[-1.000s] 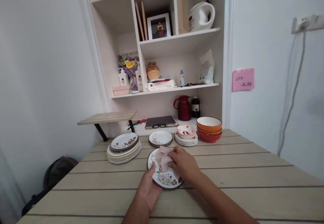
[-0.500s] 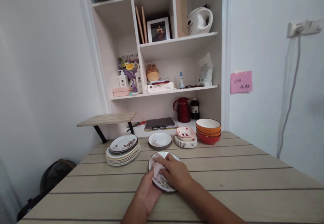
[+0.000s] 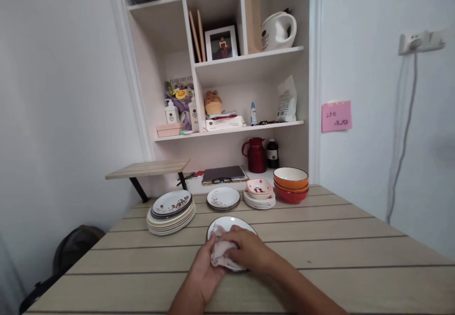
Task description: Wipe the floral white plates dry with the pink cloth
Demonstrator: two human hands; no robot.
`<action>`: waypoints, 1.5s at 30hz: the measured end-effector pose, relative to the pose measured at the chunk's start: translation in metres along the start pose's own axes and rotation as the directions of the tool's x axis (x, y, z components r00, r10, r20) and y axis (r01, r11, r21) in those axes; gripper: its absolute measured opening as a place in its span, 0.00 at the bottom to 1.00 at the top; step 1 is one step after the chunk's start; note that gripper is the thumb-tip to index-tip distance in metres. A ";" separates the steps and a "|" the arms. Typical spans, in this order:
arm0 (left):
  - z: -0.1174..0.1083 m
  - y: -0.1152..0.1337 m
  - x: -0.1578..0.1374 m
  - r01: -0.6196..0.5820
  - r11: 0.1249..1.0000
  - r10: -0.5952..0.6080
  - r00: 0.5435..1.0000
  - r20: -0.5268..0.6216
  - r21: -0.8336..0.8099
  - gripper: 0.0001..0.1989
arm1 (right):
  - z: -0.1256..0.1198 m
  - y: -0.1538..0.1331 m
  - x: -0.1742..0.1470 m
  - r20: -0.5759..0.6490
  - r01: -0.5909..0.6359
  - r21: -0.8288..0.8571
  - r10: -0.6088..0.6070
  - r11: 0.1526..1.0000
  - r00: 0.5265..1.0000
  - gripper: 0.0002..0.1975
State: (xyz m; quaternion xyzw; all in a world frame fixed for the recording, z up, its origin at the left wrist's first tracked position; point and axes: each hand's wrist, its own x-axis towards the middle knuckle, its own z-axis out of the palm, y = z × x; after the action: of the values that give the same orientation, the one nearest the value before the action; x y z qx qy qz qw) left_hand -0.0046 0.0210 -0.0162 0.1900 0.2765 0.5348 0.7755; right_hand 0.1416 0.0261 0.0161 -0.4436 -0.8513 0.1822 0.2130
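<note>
A white plate (image 3: 227, 221) with a dark rim and a floral print is tilted slightly above or on the table in front of me; I cannot tell if it touches the wood. My left hand (image 3: 206, 267) grips its near left edge, the thumb along the rim. A pale pink cloth (image 3: 221, 251) is bunched under the fingers of my right hand (image 3: 248, 248), pressed on the plate's face. The cloth and fingers hide much of the print and the lower part of the plate.
Plates stand stacked at the left (image 3: 170, 220) and middle back (image 3: 223, 198). Small dishes with a pink bowl (image 3: 259, 188) and orange and red bowls (image 3: 290, 187) stand to the right. Behind are a wooden riser (image 3: 149, 167), a laptop (image 3: 223, 173) and a red jug (image 3: 256, 156).
My right hand and the cloth have slid down the plate toward me, uncovering more of its far part. My left hand keeps its hold on the edge.
</note>
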 end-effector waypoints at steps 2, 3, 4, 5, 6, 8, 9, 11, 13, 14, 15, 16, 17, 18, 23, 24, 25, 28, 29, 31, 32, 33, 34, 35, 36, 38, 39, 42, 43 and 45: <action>0.002 0.000 0.000 -0.010 1.000 0.010 1.000 -0.010 0.013 0.11 | 0.007 -0.003 0.007 -0.053 -0.058 -0.008 0.058 0.998 0.997 0.19; 0.002 0.000 0.000 -0.014 1.000 0.015 1.000 -0.014 0.020 0.12 | 0.009 -0.002 0.010 -0.074 -0.091 -0.029 0.088 0.995 0.993 0.19; 0.002 0.000 0.001 -0.018 0.999 0.018 1.000 -0.019 0.027 0.12 | 0.009 -0.001 0.012 -0.091 -0.125 -0.056 0.120 0.991 0.989 0.19; 0.002 -0.001 0.001 -0.019 0.999 0.019 1.000 -0.022 0.029 0.13 | 0.007 0.003 0.014 -0.104 -0.158 -0.082 0.149 0.984 0.983 0.19; 0.000 -0.002 0.001 -0.017 0.999 0.018 1.000 -0.022 0.028 0.15 | 0.005 0.007 0.015 -0.111 -0.185 -0.103 0.173 0.977 0.979 0.19; -0.004 -0.003 0.003 -0.010 1.000 0.010 1.000 -0.009 0.019 0.19 | -0.004 0.015 0.014 -0.100 -0.218 -0.131 0.206 0.967 0.973 0.20; -0.006 -0.003 0.004 -0.004 1.000 0.004 1.000 -0.002 0.016 0.21 | -0.008 0.019 0.012 -0.082 -0.212 -0.139 0.202 0.967 0.976 0.20; -0.009 -0.004 0.004 0.017 1.000 -0.017 1.000 0.011 0.012 0.23 | -0.018 0.024 0.006 -0.007 -0.173 -0.155 0.174 0.973 0.985 0.20; -0.009 -0.004 0.004 0.038 0.999 -0.038 0.999 0.017 0.010 0.23 | -0.025 0.025 -0.002 0.092 -0.079 -0.143 0.093 0.986 0.991 0.19; -0.008 -0.004 0.003 0.044 0.999 -0.044 0.999 0.018 0.010 0.23 | -0.027 0.023 -0.006 0.144 -0.017 -0.112 0.033 0.994 0.989 0.19; -0.007 -0.004 0.002 0.044 0.999 -0.045 0.999 0.019 0.010 0.23 | -0.027 0.021 -0.008 0.165 0.016 -0.081 -0.003 0.997 0.986 0.18; -0.006 -0.004 0.001 0.040 0.999 -0.041 0.999 0.018 0.010 0.22 | -0.025 0.018 -0.010 0.159 0.030 -0.066 -0.019 0.997 0.987 0.18; -0.005 -0.004 0.001 0.034 0.999 -0.034 0.999 0.019 0.007 0.21 | -0.022 0.015 -0.010 0.138 0.025 -0.056 -0.017 0.998 0.990 0.18; -0.004 -0.004 0.001 0.024 1.000 -0.024 0.999 0.024 0.001 0.19 | -0.017 0.012 -0.008 0.095 0.009 -0.051 -0.004 0.999 0.995 0.18; -0.004 -0.005 0.004 -0.023 0.999 0.024 0.999 0.024 -0.048 0.15 | 0.004 0.007 0.009 -0.072 -0.124 -0.071 0.119 0.990 0.990 0.19; -0.004 -0.006 0.004 -0.021 0.999 0.022 1.000 0.015 -0.047 0.15 | 0.004 0.009 0.012 -0.087 -0.154 -0.097 0.145 0.983 0.986 0.19; -0.004 -0.006 0.004 -0.014 0.999 0.014 1.000 0.010 -0.043 0.16 | 0.003 0.011 0.014 -0.095 -0.186 -0.124 0.175 0.975 0.980 0.18; -0.005 -0.006 0.004 0.017 0.999 -0.017 1.000 0.009 -0.029 0.20 | -0.007 0.018 0.012 -0.078 -0.241 -0.188 0.230 0.952 0.970 0.19; -0.006 -0.006 0.004 0.023 0.999 -0.023 1.000 0.008 -0.025 0.21 | -0.011 0.019 0.009 -0.058 -0.232 -0.199 0.224 0.952 0.973 0.19; -0.007 -0.006 0.003 0.026 0.999 -0.026 1.000 0.012 -0.021 0.20 | -0.019 0.021 0.001 -0.005 -0.167 -0.202 0.170 0.965 0.985 0.19; -0.007 -0.006 0.003 0.027 0.999 -0.026 0.999 0.018 -0.020 0.20 | -0.021 0.021 -0.003 0.029 -0.114 -0.187 0.121 0.976 0.992 0.19; -0.007 -0.006 0.003 0.028 0.999 -0.027 0.999 0.025 -0.020 0.20 | -0.023 0.020 -0.006 0.066 -0.047 -0.159 0.058 0.986 0.996 0.18; -0.006 -0.006 0.002 0.028 0.999 -0.027 0.999 0.031 -0.018 0.20 | -0.023 0.019 -0.009 0.091 0.001 -0.121 0.011 0.993 0.996 0.18; -0.006 -0.006 0.002 0.025 1.000 -0.024 0.999 0.031 -0.015 0.20 | -0.022 0.017 -0.010 0.107 0.031 -0.086 -0.022 0.996 0.994 0.17; -0.005 -0.006 0.001 0.019 1.000 -0.018 0.999 0.026 -0.010 0.19 | -0.019 0.014 -0.010 0.107 0.042 -0.056 -0.035 0.998 0.994 0.17; -0.004 -0.005 0.001 0.002 1.000 -0.002 1.000 0.015 0.001 0.18 | -0.011 0.009 -0.007 0.072 0.025 -0.023 -0.023 0.999 0.997 0.18; -0.003 -0.005 0.001 -0.004 1.000 0.004 1.000 0.013 0.004 0.17 | -0.007 0.007 -0.004 0.041 0.017 -0.015 -0.016 1.000 0.999 0.18; -0.003 -0.005 0.003 -0.006 1.000 0.006 1.000 0.017 -0.009 0.18 | 0.002 0.004 0.005 -0.045 -0.041 -0.061 0.039 0.997 0.998 0.19; -0.004 -0.006 0.003 -0.004 1.000 0.005 1.000 0.020 -0.021 0.19 | 0.003 0.005 0.007 -0.063 -0.080 -0.092 0.074 0.993 0.995 0.19; -0.005 -0.006 0.004 0.006 0.999 -0.004 0.999 0.036 -0.049 0.21 | 0.000 0.010 0.009 -0.077 -0.159 -0.153 0.148 0.975 0.986 0.20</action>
State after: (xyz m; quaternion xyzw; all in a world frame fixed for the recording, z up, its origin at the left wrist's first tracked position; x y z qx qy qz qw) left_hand -0.0025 0.0228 -0.0246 0.1799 0.2498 0.5360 0.7861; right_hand 0.1435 0.0391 0.0134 -0.5293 -0.8188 0.1154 0.1901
